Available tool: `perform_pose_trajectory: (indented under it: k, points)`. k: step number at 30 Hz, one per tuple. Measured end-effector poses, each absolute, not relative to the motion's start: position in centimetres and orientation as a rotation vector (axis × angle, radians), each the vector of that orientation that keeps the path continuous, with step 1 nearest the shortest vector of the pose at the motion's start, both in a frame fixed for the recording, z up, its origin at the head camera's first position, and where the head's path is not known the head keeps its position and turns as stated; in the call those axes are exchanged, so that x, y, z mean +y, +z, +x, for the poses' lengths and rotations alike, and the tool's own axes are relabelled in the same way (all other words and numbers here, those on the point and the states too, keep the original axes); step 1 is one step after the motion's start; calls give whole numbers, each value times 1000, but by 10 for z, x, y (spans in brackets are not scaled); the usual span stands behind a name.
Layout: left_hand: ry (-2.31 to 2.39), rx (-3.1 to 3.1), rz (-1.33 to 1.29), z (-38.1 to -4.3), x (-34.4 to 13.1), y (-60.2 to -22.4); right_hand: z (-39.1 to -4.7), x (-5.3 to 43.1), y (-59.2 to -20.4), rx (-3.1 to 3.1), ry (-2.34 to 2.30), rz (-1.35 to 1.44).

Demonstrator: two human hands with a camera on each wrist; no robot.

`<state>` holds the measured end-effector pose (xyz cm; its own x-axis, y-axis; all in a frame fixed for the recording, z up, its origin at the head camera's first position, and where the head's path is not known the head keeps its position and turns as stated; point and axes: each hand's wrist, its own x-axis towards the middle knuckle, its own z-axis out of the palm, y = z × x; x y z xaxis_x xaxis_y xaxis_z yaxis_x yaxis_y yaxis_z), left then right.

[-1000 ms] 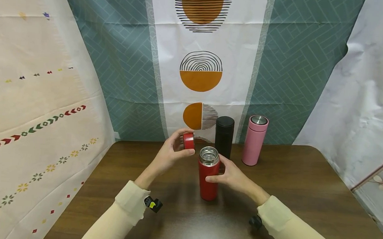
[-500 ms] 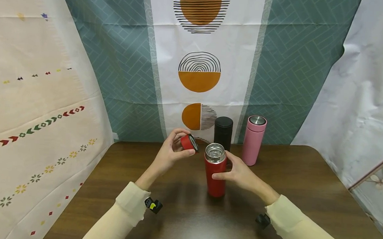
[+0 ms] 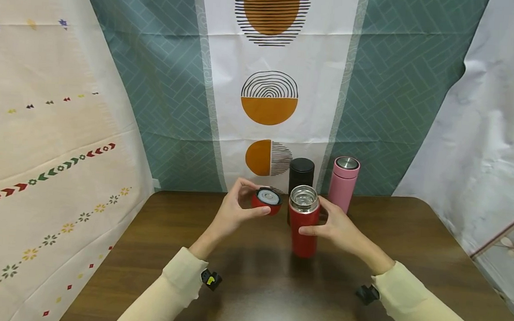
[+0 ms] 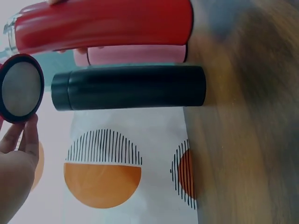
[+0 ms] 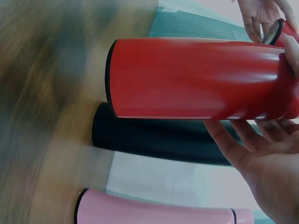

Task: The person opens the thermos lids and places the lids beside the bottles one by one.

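A red thermos [image 3: 304,233] with a bare steel mouth is held upright over the wooden table by my right hand [image 3: 338,229], thumb in front and fingers round its far side. Just to its left, my left hand [image 3: 233,210] pinches the red lid [image 3: 273,209] between thumb and fingers. The lid's pale, black-rimmed underside is turned up toward the head camera. In the left wrist view that lid [image 4: 22,88] shows its round inner face close to the thermos [image 4: 103,23]. From the right wrist, the thermos [image 5: 196,78] shows its black-edged base.
A black thermos [image 3: 302,175] stands directly behind the red one, partly covered by it. Back right is a pink thermos [image 3: 344,184] with a silver-topped lid. The brown wooden table [image 3: 171,224] ends at a patterned cloth [image 3: 173,103] hanging behind.
The red thermos has moved right and away from me in my right hand. My left hand has shifted slightly right and rolled the lid so its underside faces up.
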<state>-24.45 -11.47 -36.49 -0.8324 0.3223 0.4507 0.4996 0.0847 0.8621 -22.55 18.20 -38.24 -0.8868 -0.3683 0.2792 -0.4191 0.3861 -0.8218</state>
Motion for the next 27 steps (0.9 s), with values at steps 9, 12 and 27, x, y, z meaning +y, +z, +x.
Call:
perform_pose_trajectory:
  k: [9,12,27]
  points:
    - [-1851,-2229,-850,-243,-96,-378,-221,210,-378,-2555,1563,704]
    - [-1900,-2223,-833,-242,-90,-384,-220,221,-376,-2571,1517,678]
    - [-1820,-2395,-971,-243,-49,-397,-208,264,-367,-2604,1396,610]
